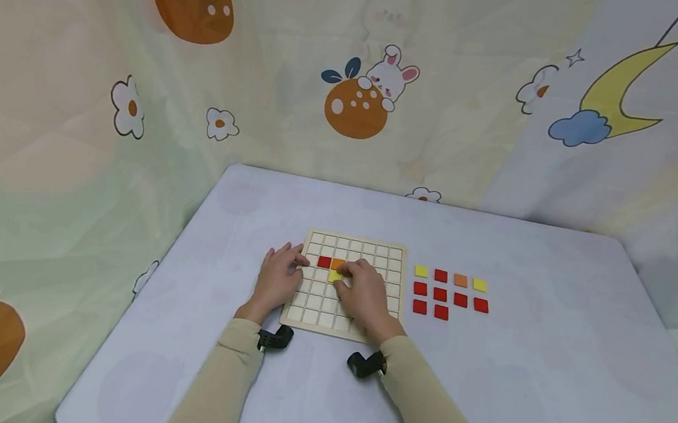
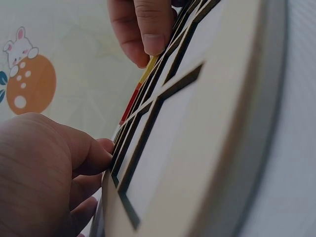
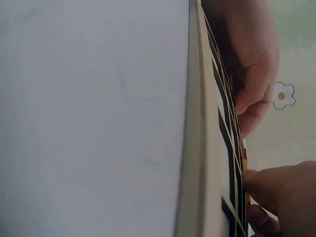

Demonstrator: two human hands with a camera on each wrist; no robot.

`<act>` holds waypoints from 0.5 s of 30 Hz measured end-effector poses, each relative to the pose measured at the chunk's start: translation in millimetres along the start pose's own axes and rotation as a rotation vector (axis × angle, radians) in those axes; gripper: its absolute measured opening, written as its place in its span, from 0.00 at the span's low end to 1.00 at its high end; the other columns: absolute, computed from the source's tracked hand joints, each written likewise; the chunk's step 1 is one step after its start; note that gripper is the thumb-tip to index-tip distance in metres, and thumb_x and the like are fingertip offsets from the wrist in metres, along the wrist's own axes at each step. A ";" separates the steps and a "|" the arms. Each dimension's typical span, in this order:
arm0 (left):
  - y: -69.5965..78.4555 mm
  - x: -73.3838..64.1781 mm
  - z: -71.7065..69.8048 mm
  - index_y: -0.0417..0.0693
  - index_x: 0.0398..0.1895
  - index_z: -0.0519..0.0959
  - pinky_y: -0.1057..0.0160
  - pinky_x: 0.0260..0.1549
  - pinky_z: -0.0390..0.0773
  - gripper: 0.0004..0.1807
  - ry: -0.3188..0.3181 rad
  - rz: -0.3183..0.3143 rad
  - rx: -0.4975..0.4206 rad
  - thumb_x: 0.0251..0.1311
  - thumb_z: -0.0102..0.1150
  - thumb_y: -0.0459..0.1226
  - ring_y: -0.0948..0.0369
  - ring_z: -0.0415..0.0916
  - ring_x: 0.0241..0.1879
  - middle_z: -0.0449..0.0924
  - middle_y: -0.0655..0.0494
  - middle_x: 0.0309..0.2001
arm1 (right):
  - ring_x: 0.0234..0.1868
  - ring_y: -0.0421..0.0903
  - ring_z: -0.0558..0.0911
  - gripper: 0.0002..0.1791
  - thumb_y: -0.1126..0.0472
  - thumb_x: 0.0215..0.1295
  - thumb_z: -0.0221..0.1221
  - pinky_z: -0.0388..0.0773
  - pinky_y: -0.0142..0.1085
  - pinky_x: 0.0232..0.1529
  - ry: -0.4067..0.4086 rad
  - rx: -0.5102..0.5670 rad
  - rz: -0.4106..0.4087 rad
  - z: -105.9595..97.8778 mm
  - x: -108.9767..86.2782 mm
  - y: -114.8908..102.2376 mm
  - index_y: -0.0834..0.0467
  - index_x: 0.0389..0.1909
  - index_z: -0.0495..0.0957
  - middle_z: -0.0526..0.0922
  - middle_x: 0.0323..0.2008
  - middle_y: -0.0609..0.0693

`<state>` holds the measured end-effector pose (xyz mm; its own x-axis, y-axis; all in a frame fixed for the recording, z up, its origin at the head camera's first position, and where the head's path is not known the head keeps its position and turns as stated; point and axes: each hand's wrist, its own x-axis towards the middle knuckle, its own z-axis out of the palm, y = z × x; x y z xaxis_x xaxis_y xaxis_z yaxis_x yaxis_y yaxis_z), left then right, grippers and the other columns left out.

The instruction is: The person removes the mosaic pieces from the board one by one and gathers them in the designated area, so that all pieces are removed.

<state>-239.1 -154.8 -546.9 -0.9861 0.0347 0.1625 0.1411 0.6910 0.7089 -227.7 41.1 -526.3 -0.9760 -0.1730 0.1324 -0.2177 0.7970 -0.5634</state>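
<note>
A square wooden grid board (image 1: pixel 309 315) lies on the table, its cells divided by thin raised strips. On it a red tile (image 1: pixel 324 262) and an orange tile (image 1: pixel 338 263) sit side by side, with a yellow tile (image 1: pixel 335 277) just below the orange one. My right hand (image 1: pixel 365 297) reaches over the board and pinches the yellow tile between thumb and finger; its fingertips partly cover the orange tile. At the board's left edge rests my left hand (image 1: pixel 277 276), its fingertips touching the rim. The left wrist view shows its fingers (image 2: pixel 91 153) loosely bent against that edge.
Right of the board lie loose square tiles in rows: several red tiles (image 1: pixel 440 294), two yellow tiles (image 1: pixel 421 271) and an orange tile (image 1: pixel 461 280). A white cloth covers the table (image 1: pixel 548 382). A printed curtain (image 1: pixel 459 77) hangs behind it.
</note>
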 end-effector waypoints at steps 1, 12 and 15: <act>0.3 0.1 0.2 0.49 0.39 0.81 0.51 0.75 0.38 0.10 0.001 -0.001 0.001 0.62 0.51 0.31 0.52 0.55 0.73 0.69 0.50 0.68 | 0.44 0.47 0.78 0.14 0.55 0.61 0.66 0.76 0.41 0.52 -0.007 0.001 -0.001 -0.5 0.2 0.2 0.54 0.47 0.83 0.79 0.44 0.47; 0.6 0.9 1.5 0.50 0.40 0.81 0.52 0.75 0.37 0.10 -0.008 0.001 -0.005 0.61 0.51 0.32 0.52 0.55 0.73 0.69 0.50 0.68 | 0.48 0.47 0.78 0.15 0.58 0.60 0.67 0.77 0.41 0.56 -0.011 0.066 -0.002 0.0 1.5 1.0 0.55 0.47 0.80 0.78 0.47 0.48; -0.3 0.2 -0.1 0.50 0.40 0.81 0.53 0.75 0.37 0.10 -0.003 -0.005 -0.009 0.61 0.51 0.32 0.52 0.55 0.73 0.69 0.50 0.68 | 0.49 0.46 0.78 0.14 0.59 0.60 0.67 0.77 0.41 0.56 -0.018 0.088 -0.016 1.6 2.2 0.6 0.54 0.47 0.80 0.78 0.47 0.47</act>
<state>-239.4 -155.1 -547.0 -0.9871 0.0333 0.1568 0.1369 0.6845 0.7161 -230.0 40.3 -527.7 -0.9722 -0.1965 0.1276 -0.2324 0.7403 -0.6308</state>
